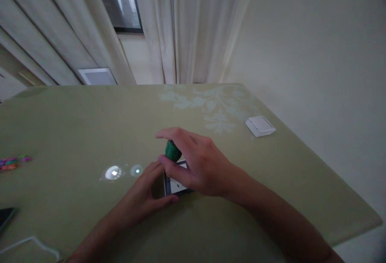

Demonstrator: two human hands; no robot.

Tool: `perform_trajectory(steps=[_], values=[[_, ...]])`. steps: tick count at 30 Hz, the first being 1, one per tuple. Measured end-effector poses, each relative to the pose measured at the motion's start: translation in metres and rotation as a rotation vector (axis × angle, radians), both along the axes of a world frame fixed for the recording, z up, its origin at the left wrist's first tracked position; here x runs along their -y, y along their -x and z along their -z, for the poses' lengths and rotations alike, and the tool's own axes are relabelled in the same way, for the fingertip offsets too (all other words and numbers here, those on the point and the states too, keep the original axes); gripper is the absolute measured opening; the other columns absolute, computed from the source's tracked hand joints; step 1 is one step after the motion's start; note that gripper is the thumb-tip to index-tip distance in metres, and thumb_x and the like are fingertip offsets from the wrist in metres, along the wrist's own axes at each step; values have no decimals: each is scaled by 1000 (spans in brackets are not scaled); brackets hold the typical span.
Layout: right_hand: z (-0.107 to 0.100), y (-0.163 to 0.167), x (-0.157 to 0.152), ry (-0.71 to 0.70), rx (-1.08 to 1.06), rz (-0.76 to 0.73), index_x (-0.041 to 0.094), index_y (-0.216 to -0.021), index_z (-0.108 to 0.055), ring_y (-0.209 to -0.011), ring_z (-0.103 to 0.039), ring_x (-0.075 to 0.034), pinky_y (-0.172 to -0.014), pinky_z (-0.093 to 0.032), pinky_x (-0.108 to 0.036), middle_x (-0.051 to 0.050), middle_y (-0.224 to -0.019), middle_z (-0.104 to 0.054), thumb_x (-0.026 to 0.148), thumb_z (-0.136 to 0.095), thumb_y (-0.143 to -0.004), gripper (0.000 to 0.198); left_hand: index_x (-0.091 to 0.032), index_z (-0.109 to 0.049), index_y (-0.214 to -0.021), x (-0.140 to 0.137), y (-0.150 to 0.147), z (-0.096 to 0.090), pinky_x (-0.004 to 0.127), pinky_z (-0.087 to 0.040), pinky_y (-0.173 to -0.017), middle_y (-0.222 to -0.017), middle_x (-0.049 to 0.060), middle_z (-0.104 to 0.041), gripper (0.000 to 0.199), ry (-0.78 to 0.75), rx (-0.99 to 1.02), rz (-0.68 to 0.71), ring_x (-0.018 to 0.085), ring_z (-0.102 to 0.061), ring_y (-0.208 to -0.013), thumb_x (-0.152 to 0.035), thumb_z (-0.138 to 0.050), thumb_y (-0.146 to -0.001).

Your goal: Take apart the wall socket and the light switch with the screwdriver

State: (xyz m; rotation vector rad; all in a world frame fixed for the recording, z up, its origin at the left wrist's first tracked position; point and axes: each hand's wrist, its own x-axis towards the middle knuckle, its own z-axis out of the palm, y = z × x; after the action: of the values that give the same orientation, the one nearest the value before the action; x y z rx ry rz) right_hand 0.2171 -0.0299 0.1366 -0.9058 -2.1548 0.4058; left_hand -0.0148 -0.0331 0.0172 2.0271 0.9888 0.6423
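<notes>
A green cap [173, 151] is pinched in the right hand [205, 162] at a case [175, 188], held on the table [75, 126] by the left hand [144, 196]. Whether cap and case touch cannot be told. The case is best kept braced; its face is partly blocked by the right hand. Well apart, a white box [261, 126] is set rightward, bright bits [10, 162] leftward.

Dim light, glare on tabletop [72, 126], soft detail

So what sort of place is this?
Probably a room in a home: long pale curtains hang beside a window, and a glossy, leaf-patterned table stands by a plain wall.
</notes>
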Motion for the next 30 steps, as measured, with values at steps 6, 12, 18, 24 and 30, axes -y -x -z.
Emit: perform_trajectory(steps=[6,12,18,24,30], values=[[2,0,-2,28,-35,16,19,-138,-56,-97,-71,-17,-91,-56,-30,-8,-121,-74,25,-64,-106,34,-35,-62,-151,0,1,4,59,-53,-116,-146,9,-69,69,-5,14,17,39,-64,-133,-56,-85,-89],[1,2,1,2,-27,-4,20,-140,-55,-98,-72,-16,-94,-56,-30,-8,-127,-74,25,-63,-107,34,-36,-62,-150,1,5,11,59,-53,-116,-144,8,-68,68,-8,4,0,39,-65,-129,-54,-86,-89],[3,3,-1,-7,-27,-13,18,-138,-57,-103,-72,-17,-96,-56,-30,-9,-126,-75,23,-62,-107,32,-35,-66,-146,1,3,8,55,-57,-111,-135,7,-73,63,14,25,16,37,-68,-123,-53,-86,-89],[4,3,2,-26,-31,-21,19,-139,-57,-101,-72,-16,-96,-56,-30,-9,-128,-75,26,-61,-108,32,-34,-69,-142,1,1,2,53,-59,-107,-132,7,-74,58,29,40,16,36,-68,-120,-54,-85,-90],[4,3,-2,9,-23,-27,20,-137,-56,-101,-70,-17,-95,-55,-31,-8,-126,-74,24,-60,-107,31,-36,-68,-143,0,0,0,55,-57,-110,-133,6,-73,61,6,57,19,35,-68,-120,-54,-86,-87]])
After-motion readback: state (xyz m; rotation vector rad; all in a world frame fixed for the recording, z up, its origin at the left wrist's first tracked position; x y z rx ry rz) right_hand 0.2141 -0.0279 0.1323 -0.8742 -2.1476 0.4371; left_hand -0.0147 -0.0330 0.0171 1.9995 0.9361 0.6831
